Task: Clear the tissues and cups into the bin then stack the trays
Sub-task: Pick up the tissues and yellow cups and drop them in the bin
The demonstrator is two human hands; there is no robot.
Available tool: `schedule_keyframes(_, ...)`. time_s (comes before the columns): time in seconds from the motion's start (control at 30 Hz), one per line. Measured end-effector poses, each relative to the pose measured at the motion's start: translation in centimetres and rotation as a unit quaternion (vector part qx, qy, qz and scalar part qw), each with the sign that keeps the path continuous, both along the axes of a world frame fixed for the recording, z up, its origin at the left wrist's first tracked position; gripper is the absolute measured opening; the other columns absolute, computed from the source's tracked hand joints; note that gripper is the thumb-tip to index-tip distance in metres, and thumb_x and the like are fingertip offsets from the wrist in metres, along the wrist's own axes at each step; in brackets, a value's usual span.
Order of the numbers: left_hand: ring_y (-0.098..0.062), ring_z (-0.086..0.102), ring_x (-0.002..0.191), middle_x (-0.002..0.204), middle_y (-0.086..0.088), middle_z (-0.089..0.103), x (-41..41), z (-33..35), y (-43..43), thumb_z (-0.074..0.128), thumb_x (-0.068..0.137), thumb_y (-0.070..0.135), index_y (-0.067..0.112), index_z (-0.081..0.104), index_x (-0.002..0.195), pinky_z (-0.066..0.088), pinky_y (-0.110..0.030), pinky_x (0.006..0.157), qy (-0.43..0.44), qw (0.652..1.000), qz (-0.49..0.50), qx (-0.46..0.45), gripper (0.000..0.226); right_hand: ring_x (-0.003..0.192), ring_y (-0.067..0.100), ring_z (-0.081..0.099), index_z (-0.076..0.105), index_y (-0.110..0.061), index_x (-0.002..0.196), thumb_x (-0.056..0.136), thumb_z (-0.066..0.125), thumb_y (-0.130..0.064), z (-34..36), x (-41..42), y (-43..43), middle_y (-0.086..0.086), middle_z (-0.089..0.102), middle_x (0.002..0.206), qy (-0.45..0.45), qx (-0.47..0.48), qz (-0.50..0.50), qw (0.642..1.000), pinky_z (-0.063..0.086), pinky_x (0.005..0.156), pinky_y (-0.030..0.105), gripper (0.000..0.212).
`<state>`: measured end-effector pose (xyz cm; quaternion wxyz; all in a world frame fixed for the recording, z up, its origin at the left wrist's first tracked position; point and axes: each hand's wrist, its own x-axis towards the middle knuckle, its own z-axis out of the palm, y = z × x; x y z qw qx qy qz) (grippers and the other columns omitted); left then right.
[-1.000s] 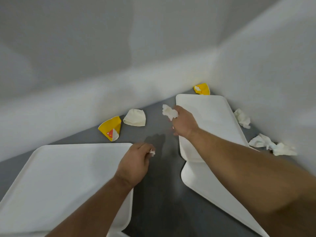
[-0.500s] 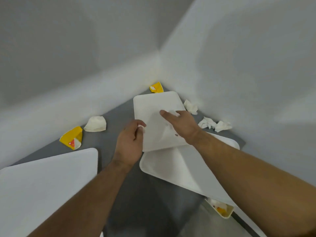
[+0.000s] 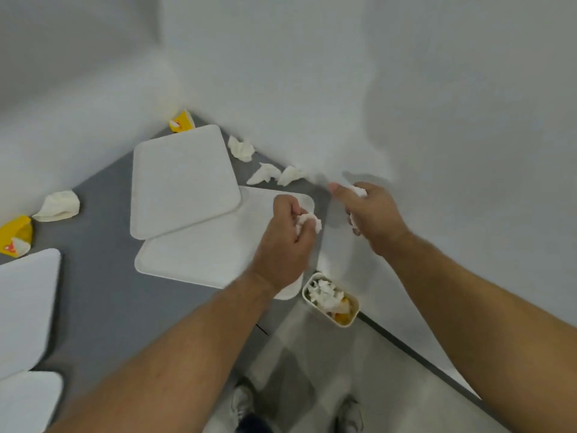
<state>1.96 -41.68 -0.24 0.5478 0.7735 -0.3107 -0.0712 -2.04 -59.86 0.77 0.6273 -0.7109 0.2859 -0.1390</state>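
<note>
Our left hand [image 3: 287, 235] grips a crumpled tissue [image 3: 309, 221] over the lower tray [image 3: 203, 251], at its 2 o'clock corner | right hand [image 3: 371, 214] clutches a second tissue [image 3: 359, 191] | bin [image 3: 357, 310] at 6 o'clock of both hands, part-filled | loose tissues [image 3: 265, 174] at 11 o'clock, by the wall

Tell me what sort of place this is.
Probably a canteen or fast-food eating area, perhaps a mock-up: white serving trays on a grey table, crushed yellow paper cups and crumpled tissues lying about, and a small bin on the floor beside it.
</note>
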Motion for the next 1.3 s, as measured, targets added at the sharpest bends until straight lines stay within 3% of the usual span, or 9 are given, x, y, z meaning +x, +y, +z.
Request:
schedule_keyframes(0.2, -0.008, 0.043, 0.067, 0.073, 0.011, 0.045, -6.3, -6.5, -6.5, 0.055, 0.099, 0.019, 0.029, 0.039, 0.081, 0.039, -0.016, 0.062, -0.009, 0.986, -0.12, 0.117, 0.026, 0.059, 0.014, 0.046, 0.059, -0.022, 0.078, 0.079, 0.06, -0.047, -7.1, -5.4, -5.3, -0.001, 0.049, 0.071, 0.075, 0.071, -0.012, 0.995, 0.037, 0.054, 0.03, 0.025)
schedule_keyframes(0.37, -0.017, 0.057, 0.084, 0.088, 0.002, 0.057, -6.9, -17.1, -8.1, 0.064, 0.082, 0.024, 0.027, 0.047, 0.085, 0.053, -0.038, 0.07, 0.112, 0.969, -0.104, 0.194, 0.017, 0.079, 0.02, 0.051, 0.049, -0.014, 0.105, 0.067, 0.052, -0.017, -17.5, -7.8, -6.8, 0.004, 0.052, 0.092, 0.181, 0.053, 0.025, 0.982, 0.042, 0.064, 0.032, 0.039)
schedule_keyframes(0.47, -0.034, 0.061, 0.097, 0.106, -0.013, 0.061, -5.9, -24.7, -8.6, 0.062, 0.077, 0.01, 0.017, 0.052, 0.093, 0.054, -0.048, 0.083, 0.173, 0.955, -0.084, 0.227, 0.02, 0.078, 0.009, 0.053, 0.047, -0.017, 0.109, 0.083, 0.054, -0.003, -25.8, -8.3, -7.2, -0.005, 0.053, 0.093, 0.233, -0.026, 0.029, 0.972, 0.041, 0.063, 0.024, 0.031)
schedule_keyframes(0.57, -0.029, 0.062, 0.103, 0.112, -0.011, 0.065, -4.4, -33.0, -8.8, 0.059, 0.081, -0.005, 0.014, 0.058, 0.098, 0.052, -0.036, 0.091, 0.183, 0.944, -0.054, 0.27, 0.026, 0.083, 0.021, 0.055, 0.054, -0.011, 0.113, 0.086, 0.054, -0.003, -34.1, -7.9, -7.3, 0.003, 0.058, 0.1, 0.279, -0.101, 0.033, 0.954, 0.039, 0.071, 0.025, 0.027)
schedule_keyframes(0.73, -0.022, 0.065, 0.086, 0.083, 0.005, 0.065, -1.8, -45.1, -9.3, 0.069, 0.088, 0.009, 0.021, 0.067, 0.091, 0.051, -0.024, 0.079, 0.179, 0.932, 0.011, 0.316, 0.012, 0.107, 0.033, 0.062, 0.059, -0.007, 0.13, 0.085, 0.057, -0.003, -46.8, -6.9, -7.3, 0.015, 0.063, 0.121, 0.31, -0.168, 0.083, 0.932, 0.046, 0.086, 0.028, 0.045)
schedule_keyframes(1.03, -0.037, 0.068, 0.114, 0.125, -0.014, 0.069, 1.5, -57.6, -12.2, 0.071, 0.092, 0.009, 0.013, 0.067, 0.126, 0.055, -0.048, 0.101, 0.335, 0.9, 0.076, 0.27, 0.035, 0.069, 0.012, 0.056, 0.045, -0.031, 0.11, 0.089, 0.053, -0.013, -60.4, -6.5, -7.5, 0.001, 0.062, 0.093, 0.325, -0.167, 0.055, 0.929, 0.042, 0.051, 0.024, 0.029)
schedule_keyframes(1.1, -0.034, 0.062, 0.124, 0.139, -0.011, 0.06, 1.4, -59.1, -12.1, 0.071, 0.091, 0.004, 0.017, 0.062, 0.137, 0.053, -0.041, 0.105, 0.386, 0.883, 0.047, 0.262, 0.048, 0.083, 0.019, 0.061, 0.048, -0.03, 0.121, 0.09, 0.061, -0.02, -61.8, -6.6, -7.7, 0.0, 0.062, 0.108, 0.322, -0.161, 0.078, 0.93, 0.049, 0.066, 0.027, 0.036)
schedule_keyframes(1.2, -0.019, 0.061, 0.112, 0.131, -0.002, 0.058, 1.0, -59.8, -10.9, 0.07, 0.091, 0.005, 0.023, 0.063, 0.136, 0.049, -0.007, 0.076, 0.39, 0.879, 0.026, 0.273, 0.049, 0.104, 0.027, 0.061, 0.054, -0.027, 0.127, 0.092, 0.063, -0.023, -62.1, -6.8, -7.9, 0.002, 0.064, 0.119, 0.318, -0.173, 0.081, 0.929, 0.047, 0.082, 0.03, 0.037)
schedule_keyframes(1.3, -0.011, 0.063, 0.098, 0.122, 0.001, 0.065, 0.3, -58.5, -9.5, 0.069, 0.093, 0.009, 0.026, 0.071, 0.113, 0.046, -0.01, 0.074, 0.341, 0.898, 0.049, 0.272, 0.027, 0.097, 0.024, 0.062, 0.064, -0.024, 0.112, 0.094, 0.055, -0.019, -60.3, -6.8, -7.9, 0.002, 0.068, 0.109, 0.306, -0.196, 0.069, 0.929, 0.046, 0.077, 0.027, 0.021)
